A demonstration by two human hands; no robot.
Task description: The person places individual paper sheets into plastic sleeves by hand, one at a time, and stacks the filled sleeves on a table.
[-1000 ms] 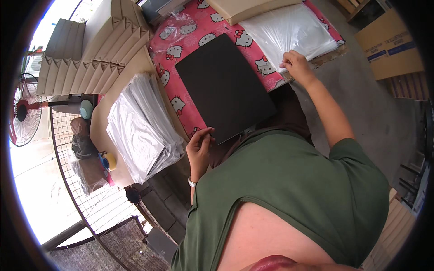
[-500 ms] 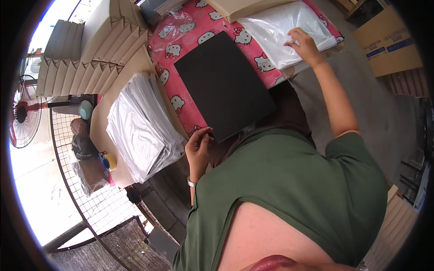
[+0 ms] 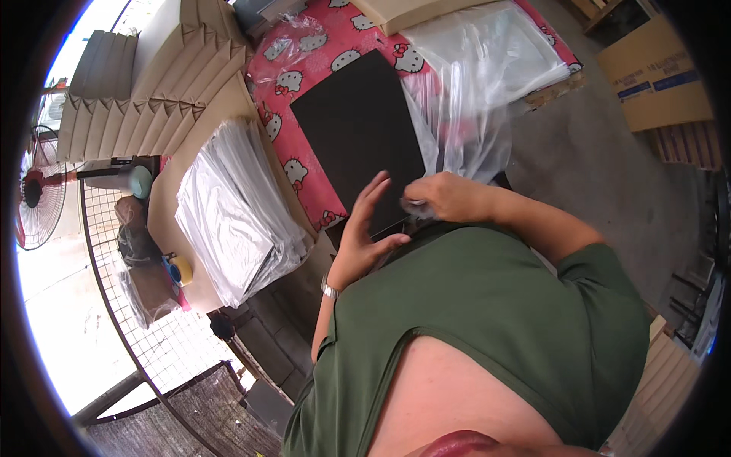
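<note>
A flat black board (image 3: 358, 129) lies on a red table cover with white cartoon cats (image 3: 285, 80). My left hand (image 3: 365, 228) rests at the board's near edge, fingers spread and nothing in it. My right hand (image 3: 445, 198) is closed on the corner of a clear plastic bag (image 3: 464, 129), which hangs loose over the board's right edge. Behind it lies a pile of the same clear bags (image 3: 487, 46).
A stack of bagged flat items (image 3: 236, 213) sits on a cardboard sheet to the left. Folded cardboard boxes (image 3: 152, 84) stand behind it. A wire mesh rack (image 3: 145, 320), a fan (image 3: 38, 198) and a tape roll (image 3: 179, 268) are at left. A cardboard box (image 3: 655, 76) stands on the concrete floor at right.
My right hand has pulled one clear bag off the far pile toward my body. My left hand has lifted and spread its fingers at the board's near edge.
</note>
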